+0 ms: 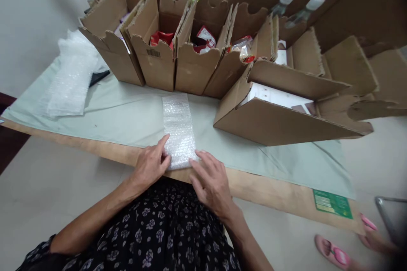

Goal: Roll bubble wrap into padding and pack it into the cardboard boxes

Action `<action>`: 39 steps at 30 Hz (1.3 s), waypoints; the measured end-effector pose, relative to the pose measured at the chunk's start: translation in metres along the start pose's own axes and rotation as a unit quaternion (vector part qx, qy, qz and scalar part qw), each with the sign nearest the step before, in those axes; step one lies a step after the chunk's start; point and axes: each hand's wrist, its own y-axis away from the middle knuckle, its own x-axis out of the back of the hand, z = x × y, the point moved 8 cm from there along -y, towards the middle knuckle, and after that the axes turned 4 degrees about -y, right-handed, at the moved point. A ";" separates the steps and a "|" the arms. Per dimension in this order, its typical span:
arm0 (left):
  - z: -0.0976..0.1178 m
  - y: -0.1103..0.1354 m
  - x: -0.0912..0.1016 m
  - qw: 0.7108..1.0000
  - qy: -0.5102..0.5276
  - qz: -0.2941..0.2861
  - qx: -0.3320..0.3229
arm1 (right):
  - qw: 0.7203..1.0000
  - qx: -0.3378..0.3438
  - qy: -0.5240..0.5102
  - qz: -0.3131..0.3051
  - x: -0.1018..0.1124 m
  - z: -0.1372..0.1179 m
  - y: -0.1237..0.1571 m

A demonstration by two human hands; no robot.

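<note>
A long strip of bubble wrap [178,129] lies on the pale green cloth [127,118] at the table's near edge, running away from me. My left hand [151,164] rests on the strip's near left corner, fingers stretched flat over it. At the near right corner sits my right hand [211,182], fingers flat and slightly spread, fingertips touching the wrap's edge. Neither hand grips anything.
A row of open cardboard boxes [165,57] with red packets stands behind the strip. A larger tilted box [273,123] with a white item lies to the right. More bubble wrap [71,78] is piled at far left. Bottles stand at the back. Another person's pink-sandalled feet [332,252] are at lower right.
</note>
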 end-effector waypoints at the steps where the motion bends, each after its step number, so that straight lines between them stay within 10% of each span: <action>1: 0.000 0.000 0.000 1.000 -0.008 0.000 -0.004 | 0.999 0.021 0.004 -0.039 -0.007 -0.002 -0.001; 10: 0.032 0.029 0.031 0.983 0.040 0.077 -0.161 | 0.989 0.026 -0.095 -0.106 -0.022 0.005 -0.023; 18: 0.005 0.006 0.010 0.995 0.048 0.068 -0.048 | 0.995 -0.030 -0.079 0.057 0.004 0.017 -0.028; 23: 0.008 0.004 0.012 0.994 0.004 0.087 -0.067 | 0.998 0.046 -0.020 -0.045 -0.020 0.009 -0.022; 30: 0.024 0.022 0.031 0.982 0.040 0.084 -0.166 | 0.985 -0.039 -0.139 -0.094 -0.018 0.013 -0.036; 36: 0.015 -0.006 0.017 0.988 -0.005 0.090 -0.129 | 0.999 -0.028 -0.031 0.025 -0.003 0.014 -0.030; 39: 0.015 -0.014 0.018 0.985 -0.025 0.107 -0.132 | 1.000 0.004 0.002 -0.018 -0.013 0.011 -0.028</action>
